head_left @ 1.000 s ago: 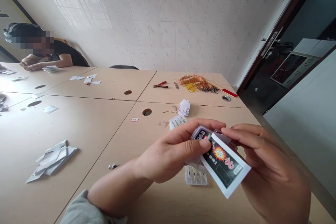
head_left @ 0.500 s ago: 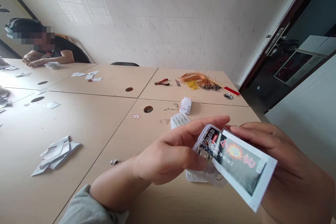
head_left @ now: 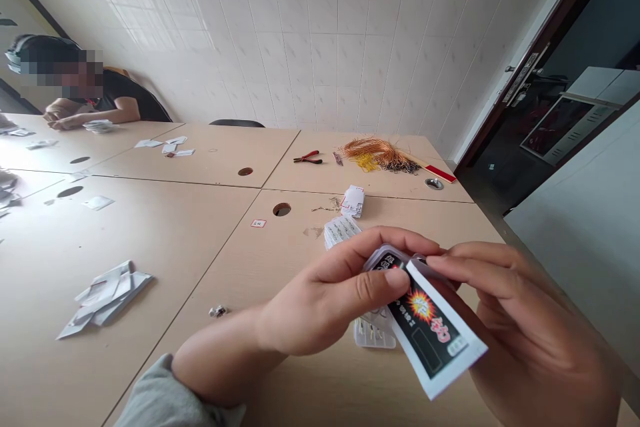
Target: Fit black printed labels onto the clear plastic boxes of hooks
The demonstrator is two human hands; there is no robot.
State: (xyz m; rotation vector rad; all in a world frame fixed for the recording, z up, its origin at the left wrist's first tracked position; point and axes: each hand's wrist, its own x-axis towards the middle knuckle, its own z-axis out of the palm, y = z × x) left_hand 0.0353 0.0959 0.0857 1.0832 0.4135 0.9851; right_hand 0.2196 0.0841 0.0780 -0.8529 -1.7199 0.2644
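Hands (head_left: 345,293) above clear case (head_left: 375,336), pliers (head_left: 309,158) beyond

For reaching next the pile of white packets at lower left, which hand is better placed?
Probably the left hand, nearer the white packets; the right hand is farther across. The left holds the printed packet, though, so it would need freeing first.

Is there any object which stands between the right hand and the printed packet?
Nothing visible stands between the right hand and the printed packet: its fingers are close to the packet's upper end, though contact is unclear. The left hand has its thumb on the packet.
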